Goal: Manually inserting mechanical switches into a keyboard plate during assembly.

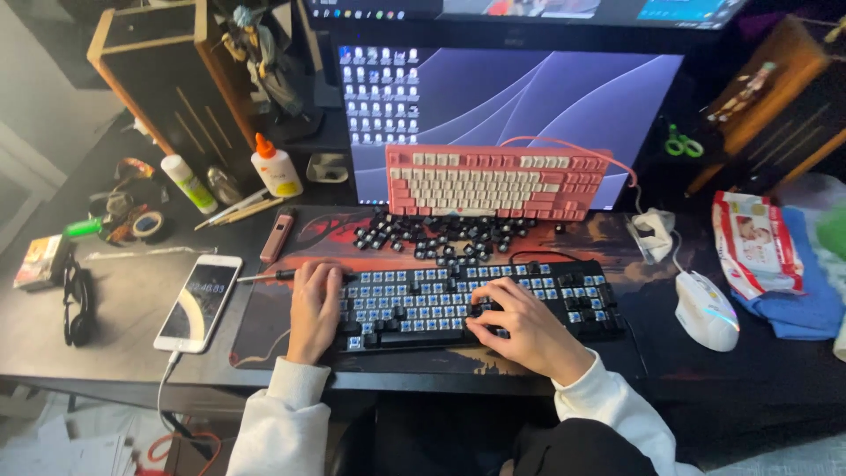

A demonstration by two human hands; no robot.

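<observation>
Black keyboard [476, 300], most caps stripped, sits on the bench mat under your hands: left hand [315, 304] flat steadying its edge, right hand [520, 322] fingers together on a keycap, mid-pull among loose keycaps [441, 236]; next, lift straight.

Loose black keycaps [441, 238] and a pink keyboard [493, 181] block the tabletop's [106, 317] rear middle; a phone [199, 301] lies near the front-left corner; bare surface shows between black keyboard [476, 304] and white mouse [705, 310].
</observation>
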